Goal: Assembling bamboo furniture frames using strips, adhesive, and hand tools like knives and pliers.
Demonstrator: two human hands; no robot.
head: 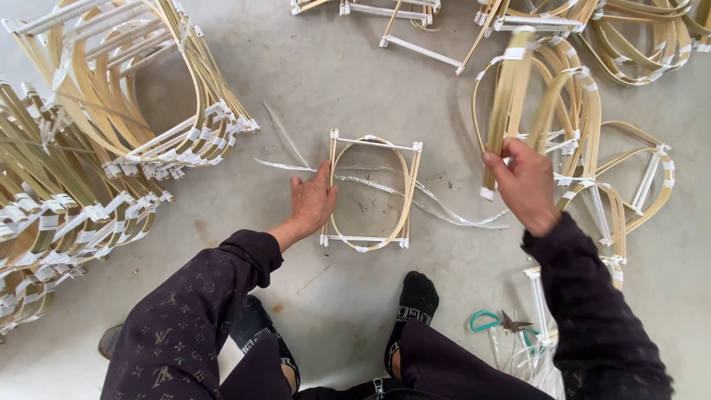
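While the left hand (312, 201) clamps the bamboo frame (369, 191), the right hand (524, 180) grips a white-taped bamboo strip (506, 111).

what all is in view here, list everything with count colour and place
bamboo frame: one, pale yellow with white bindings, floor centre, left side held
bent bamboo strip: one, yellow, raised at right
stacked frames: many, yellow and white, left
loose frames: several, yellow and white, right and top
plastic strips: a few, clear white, under the centre frame
scissors: one pair, teal handles, lower right
floor: grey concrete
feet in socks: two, black, bottom centre
left hand: on the centre frame
right hand: gripping the bent strip
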